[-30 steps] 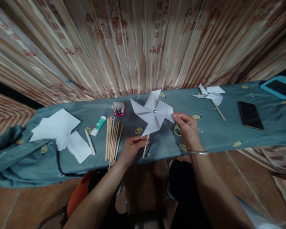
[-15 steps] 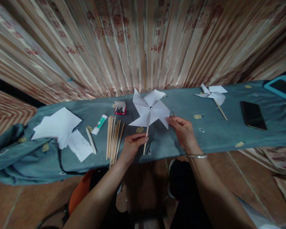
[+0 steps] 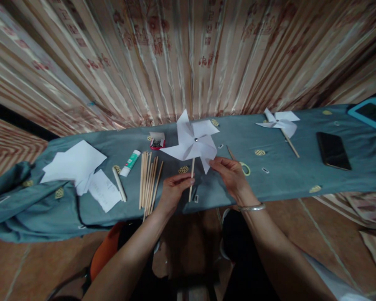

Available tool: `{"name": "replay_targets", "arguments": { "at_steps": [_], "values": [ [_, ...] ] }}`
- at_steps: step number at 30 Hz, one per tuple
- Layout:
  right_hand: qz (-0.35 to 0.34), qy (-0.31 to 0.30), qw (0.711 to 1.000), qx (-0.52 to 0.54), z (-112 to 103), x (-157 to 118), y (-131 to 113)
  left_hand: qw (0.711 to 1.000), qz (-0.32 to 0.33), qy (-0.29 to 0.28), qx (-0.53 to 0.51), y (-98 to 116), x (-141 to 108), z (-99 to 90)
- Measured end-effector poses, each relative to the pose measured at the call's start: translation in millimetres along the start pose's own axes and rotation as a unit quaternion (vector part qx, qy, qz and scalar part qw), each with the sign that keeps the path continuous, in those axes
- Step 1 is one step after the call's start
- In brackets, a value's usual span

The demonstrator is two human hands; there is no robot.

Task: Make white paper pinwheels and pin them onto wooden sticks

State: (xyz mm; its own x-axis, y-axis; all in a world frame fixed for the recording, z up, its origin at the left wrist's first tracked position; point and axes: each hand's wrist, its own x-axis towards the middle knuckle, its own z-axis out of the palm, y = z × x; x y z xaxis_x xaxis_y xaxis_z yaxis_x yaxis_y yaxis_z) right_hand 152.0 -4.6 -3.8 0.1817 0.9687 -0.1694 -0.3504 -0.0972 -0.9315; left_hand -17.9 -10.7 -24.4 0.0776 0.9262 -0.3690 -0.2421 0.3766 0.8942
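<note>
A white paper pinwheel (image 3: pixel 192 142) with a round silver pin at its centre stands upright on a thin wooden stick (image 3: pixel 191 179). My left hand (image 3: pixel 174 190) is closed round the lower part of that stick, thumb and fingers pinched together. At the pinwheel's lower right, my right hand (image 3: pixel 230 173) has thumb and fingers together at the tip of a paper blade. Scissors with a yellow-green handle (image 3: pixel 245 169) lie just beyond the right hand, partly hidden by it.
On the cloth-covered table (image 3: pixel 288 179) are white paper sheets (image 3: pixel 77 161), a white rod (image 3: pixel 119 184), a glue stick (image 3: pixel 130 163), several wooden sticks (image 3: pixel 147 182), a red box of pins (image 3: pixel 157 144), a second pinwheel (image 3: pixel 280 123), a black phone (image 3: pixel 333 151) and a blue-framed device (image 3: pixel 371 113).
The pinwheel's blades have turned on the stick. My right hand has moved left and slightly down with the blade tip, uncovering the scissors' handle. My left hand has barely moved.
</note>
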Motion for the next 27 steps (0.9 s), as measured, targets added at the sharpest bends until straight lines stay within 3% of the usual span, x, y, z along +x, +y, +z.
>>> {"name": "replay_targets", "arguments": {
  "at_steps": [10,18,27],
  "values": [
    [0.035,-0.017,0.999,-0.014,9,-5,9,1.0,0.008,-0.021,-0.005,-1,0,1.2],
    [0.003,-0.038,0.998,-0.056,13,-6,14,1.0,0.004,-0.021,-0.005,-4,-1,2.2],
    [-0.093,-0.026,0.97,-0.222,8,-9,13,1.0,0.008,-0.011,-0.015,-5,-1,7.6]
  ]
}}
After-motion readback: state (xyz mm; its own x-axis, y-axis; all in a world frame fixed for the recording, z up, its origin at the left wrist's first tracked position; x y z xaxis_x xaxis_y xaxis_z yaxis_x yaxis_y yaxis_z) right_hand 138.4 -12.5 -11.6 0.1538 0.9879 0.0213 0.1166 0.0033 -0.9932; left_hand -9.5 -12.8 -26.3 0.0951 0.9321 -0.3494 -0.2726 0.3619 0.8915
